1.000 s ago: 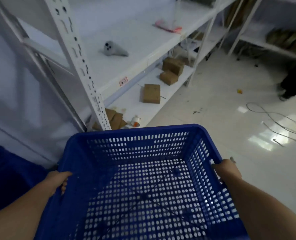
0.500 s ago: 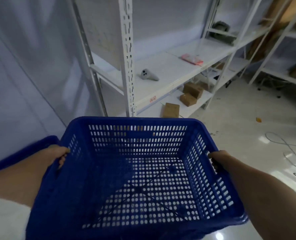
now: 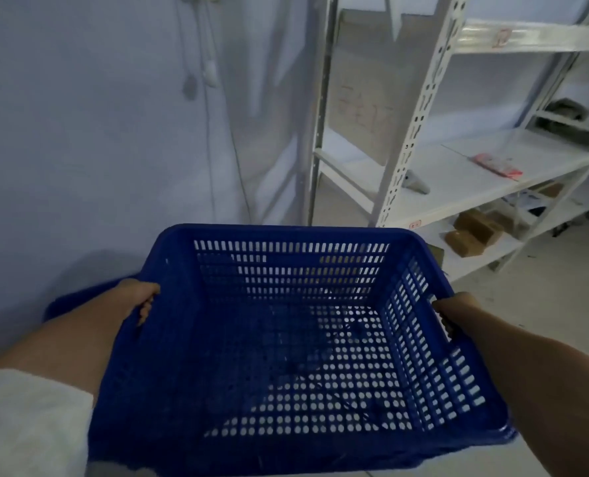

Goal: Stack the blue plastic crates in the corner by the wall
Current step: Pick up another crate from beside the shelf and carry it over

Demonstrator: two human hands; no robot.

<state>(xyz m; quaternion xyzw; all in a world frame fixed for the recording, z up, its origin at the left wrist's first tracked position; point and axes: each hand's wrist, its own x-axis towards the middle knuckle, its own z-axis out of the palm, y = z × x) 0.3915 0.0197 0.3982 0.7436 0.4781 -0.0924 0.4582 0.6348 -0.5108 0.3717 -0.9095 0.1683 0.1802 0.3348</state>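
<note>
Head view: a blue crate point(image 3: 296, 339) is held in the air, gripped at both side rims. The left hand point(image 3: 141, 298) is curled over the left rim, the right hand point(image 3: 454, 311) closed around the right handle. Another blue crate point(image 3: 79, 297) is partly seen below, by the wall point(image 3: 97, 132). White shelves point(image 3: 458, 173) with brown boxes point(image 3: 472, 232) stand to the right.

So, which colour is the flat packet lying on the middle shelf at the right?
The flat packet looks pink and red; the head view shows it.
</note>
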